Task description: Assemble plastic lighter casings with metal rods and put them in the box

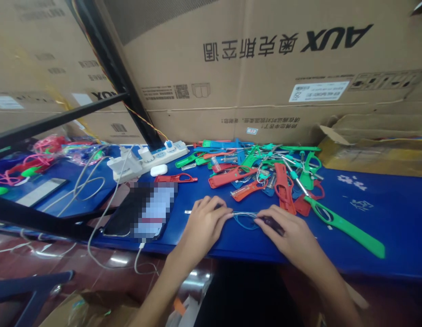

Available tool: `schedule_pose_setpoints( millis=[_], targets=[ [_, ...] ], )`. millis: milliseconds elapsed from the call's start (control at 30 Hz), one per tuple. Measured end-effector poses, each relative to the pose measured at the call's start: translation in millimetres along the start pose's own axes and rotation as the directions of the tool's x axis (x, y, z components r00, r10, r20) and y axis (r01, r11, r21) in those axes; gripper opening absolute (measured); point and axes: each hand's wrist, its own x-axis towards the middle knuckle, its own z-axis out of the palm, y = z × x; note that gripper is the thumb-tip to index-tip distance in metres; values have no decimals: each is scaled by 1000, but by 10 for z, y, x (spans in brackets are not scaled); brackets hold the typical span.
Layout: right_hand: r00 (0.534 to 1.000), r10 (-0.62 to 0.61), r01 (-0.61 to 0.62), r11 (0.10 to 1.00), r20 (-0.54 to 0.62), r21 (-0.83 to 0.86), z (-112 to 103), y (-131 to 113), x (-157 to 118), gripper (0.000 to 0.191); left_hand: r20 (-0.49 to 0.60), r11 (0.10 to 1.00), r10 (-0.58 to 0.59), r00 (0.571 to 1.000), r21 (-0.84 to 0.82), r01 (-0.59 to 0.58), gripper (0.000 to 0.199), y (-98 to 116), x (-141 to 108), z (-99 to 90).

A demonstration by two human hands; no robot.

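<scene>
Forearms (pixel 335 284) sit nearest the camera, coming up from the bottom edge over the blue table (pixel 394 218). Key relation from my end: the thin wires (pixel 245 213) run crosswise, left to right, in the gap between the hands, near the table's front edge. Left hand (pixel 206 222): thumb and index pinched on the wires' left end. Right hand (pixel 292 231): thumb and index pinched at the right end, with a dark piece (pixel 274 224) between them; can't tell if it joins the wires. Neither hand is nearer, I'd say; both touch. Blue loop (pixel 246 226) bows toward me, just below the wires. Coloured handles (pixel 227 178) pile up beyond. Green handle (pixel 347 227) lies slantwise to the right, apart from the fingers. I judge that left-right line matters most.
</scene>
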Motion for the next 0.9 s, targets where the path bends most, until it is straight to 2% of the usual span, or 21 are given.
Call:
schedule_pose_setpoints(
  millis=[133, 267, 433, 600, 733, 900],
  targets=[
    [1000, 20, -20, 1000, 3, -6, 12, -4, 19, 14, 8, 997, 54, 999, -61, -53, 29, -25, -43, 21],
    [998, 64, -64, 994, -5, -91, 21, -50, 37, 15, 44, 993, 106, 993, -60, -104, 32, -12, -53, 7],
    [997, 62, -70, 970, -41, -235, 55, -135, 95, 15, 57, 991, 107, 993, -87, -101, 33, -5, -39, -14],
    [996, 75, -89, 946, -54, -313, 85, -201, 144, 18, 116, 991, 132, 984, -32, -129, 44, -10, -17, -8],
    [996, 80, -91, 953, -50, -290, 62, -214, 115, 17, 116, 989, 146, 982, -31, -143, 52, -15, -16, -3],
    [997, 75, -67, 975, 29, -214, 35, -215, 73, 10, 110, 991, 127, 986, -56, -122, 50, 6, -19, -20]
  ],
)
